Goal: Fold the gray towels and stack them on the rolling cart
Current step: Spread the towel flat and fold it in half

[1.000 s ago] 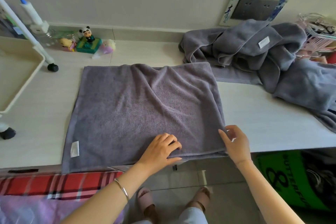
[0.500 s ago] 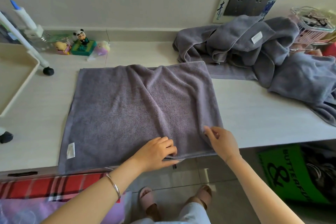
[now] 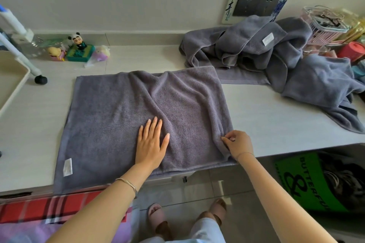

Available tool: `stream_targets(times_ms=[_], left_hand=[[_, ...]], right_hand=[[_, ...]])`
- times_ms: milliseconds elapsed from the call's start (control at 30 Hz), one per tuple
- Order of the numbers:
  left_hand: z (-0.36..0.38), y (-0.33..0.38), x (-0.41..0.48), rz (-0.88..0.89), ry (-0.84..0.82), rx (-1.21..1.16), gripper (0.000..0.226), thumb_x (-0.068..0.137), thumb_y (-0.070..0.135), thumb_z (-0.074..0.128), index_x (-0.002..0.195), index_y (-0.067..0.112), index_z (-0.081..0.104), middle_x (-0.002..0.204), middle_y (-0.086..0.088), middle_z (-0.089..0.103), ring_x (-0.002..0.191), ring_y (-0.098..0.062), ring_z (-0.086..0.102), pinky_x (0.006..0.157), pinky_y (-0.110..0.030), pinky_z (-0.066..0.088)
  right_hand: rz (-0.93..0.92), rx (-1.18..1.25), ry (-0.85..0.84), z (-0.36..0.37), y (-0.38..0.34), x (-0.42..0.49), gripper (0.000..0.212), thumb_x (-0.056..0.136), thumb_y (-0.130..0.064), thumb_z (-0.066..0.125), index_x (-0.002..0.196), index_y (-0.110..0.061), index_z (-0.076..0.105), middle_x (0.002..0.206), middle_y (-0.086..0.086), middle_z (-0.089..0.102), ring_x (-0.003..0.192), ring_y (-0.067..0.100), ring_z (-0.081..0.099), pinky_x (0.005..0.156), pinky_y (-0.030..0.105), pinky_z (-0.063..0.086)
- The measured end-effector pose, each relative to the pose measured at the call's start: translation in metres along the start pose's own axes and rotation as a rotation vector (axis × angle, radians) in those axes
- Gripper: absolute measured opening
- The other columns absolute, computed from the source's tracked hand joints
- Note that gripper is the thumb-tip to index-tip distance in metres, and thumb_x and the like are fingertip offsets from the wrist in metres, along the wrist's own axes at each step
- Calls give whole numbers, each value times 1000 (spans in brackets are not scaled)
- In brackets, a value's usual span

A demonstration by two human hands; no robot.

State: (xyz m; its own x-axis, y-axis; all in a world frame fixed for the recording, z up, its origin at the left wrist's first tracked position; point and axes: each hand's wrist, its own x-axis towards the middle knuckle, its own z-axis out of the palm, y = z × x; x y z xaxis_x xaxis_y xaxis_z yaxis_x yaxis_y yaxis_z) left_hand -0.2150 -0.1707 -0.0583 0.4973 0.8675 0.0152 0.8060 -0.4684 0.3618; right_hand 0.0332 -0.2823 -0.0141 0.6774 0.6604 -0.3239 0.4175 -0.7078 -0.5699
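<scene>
1. Currently, the gray towel [image 3: 122,124] lies spread across the middle of the surface [image 3: 276,120], its near edge hanging just over the surface's 6 o'clock lip.
2. The left hand [image 3: 152,144] lies flat on the towel with fingers straight, pressing the cloth a little toward 6 o'clock of its middle.
3. The right hand [image 3: 238,145] pinches the towel's 3 o'clock edge near the front corner, fingertips clamped on the cloth.
4. A raised ridge runs from the 12 o'clock edge down toward the right hand. Folding over it would likely trap a crease and make the stack lumpy.
5. The pinch looks shallow, so the edge may slip out mid-fold and leave the corners mismatched.
6. Because the near edge overhangs, a pull toward 6 o'clock could drag the towel off the surface.
7. The pile of unfolded towels [image 3: 276,55] at 2 o'clock lies against the far right corner, where a sweeping fold could snag it.
8. The rolling cart [image 3: 11,77] stands at 9 o'clock, well apart from both hands.
</scene>
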Motion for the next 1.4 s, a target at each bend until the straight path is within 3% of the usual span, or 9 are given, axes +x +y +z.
stream_targets(times_ms=[133,233,367,467,700,933,1067,1200,1400], left_hand=[[-1,-2,0,16,-1,3,81,92,62,-4,147,13,30,155,-5,27,144,-22,19,119,-39,7],[-1,-2,0,26,-23,21,82,92,62,-5,147,14,30,155,-4,25,145,-22,18,119,-40,7],[-1,-3,-1,56,-35,41,80,91,62,-4,146,18,34,154,-6,28,144,-24,19,118,-42,7],[-3,-2,-1,98,-68,44,67,92,63,6,142,32,39,153,-8,30,143,-31,19,117,-50,6],[-2,-1,-5,108,-61,110,55,93,54,21,140,34,42,149,-7,37,140,-36,25,114,-57,13],[1,0,-4,123,-51,93,55,94,54,20,140,33,41,150,-7,35,141,-36,23,114,-59,12],[0,1,-3,115,-14,56,56,94,51,21,139,27,44,148,-7,39,140,-35,26,114,-57,13],[-2,-1,-4,62,65,-38,60,95,46,22,137,10,46,137,-10,50,133,-33,39,111,-53,26],[-6,-10,1,51,91,47,60,94,46,26,136,9,48,114,-11,56,105,-30,53,95,-45,40]], right_hand=[[13,93,-37,-32,10,10,14,83,-22,70,72,-15,66,68,9,65,66,29,62,69,36,54],[21,107,61,-61,30,11,16,87,-19,65,91,-4,63,82,15,66,60,22,61,52,25,48],[31,87,141,-55,50,0,23,89,-27,61,101,-9,53,96,8,60,77,23,59,73,36,54],[-86,172,177,-41,41,-23,14,90,-24,61,96,-13,55,98,1,56,84,18,54,68,23,45],[92,502,307,-21,42,-87,27,87,-30,64,77,-5,60,69,12,62,64,21,55,60,25,45],[241,800,188,19,37,-100,16,81,-25,73,85,-10,70,76,5,71,71,15,68,59,18,55],[210,844,214,25,22,-90,27,86,-18,67,81,7,61,72,9,62,75,17,62,72,27,59],[119,934,209,17,30,-98,15,93,-10,56,90,4,58,84,8,62,84,14,64,71,23,57],[415,1054,83,25,49,-95,11,91,-17,60,87,-7,59,95,9,65,85,16,66,71,24,57]])
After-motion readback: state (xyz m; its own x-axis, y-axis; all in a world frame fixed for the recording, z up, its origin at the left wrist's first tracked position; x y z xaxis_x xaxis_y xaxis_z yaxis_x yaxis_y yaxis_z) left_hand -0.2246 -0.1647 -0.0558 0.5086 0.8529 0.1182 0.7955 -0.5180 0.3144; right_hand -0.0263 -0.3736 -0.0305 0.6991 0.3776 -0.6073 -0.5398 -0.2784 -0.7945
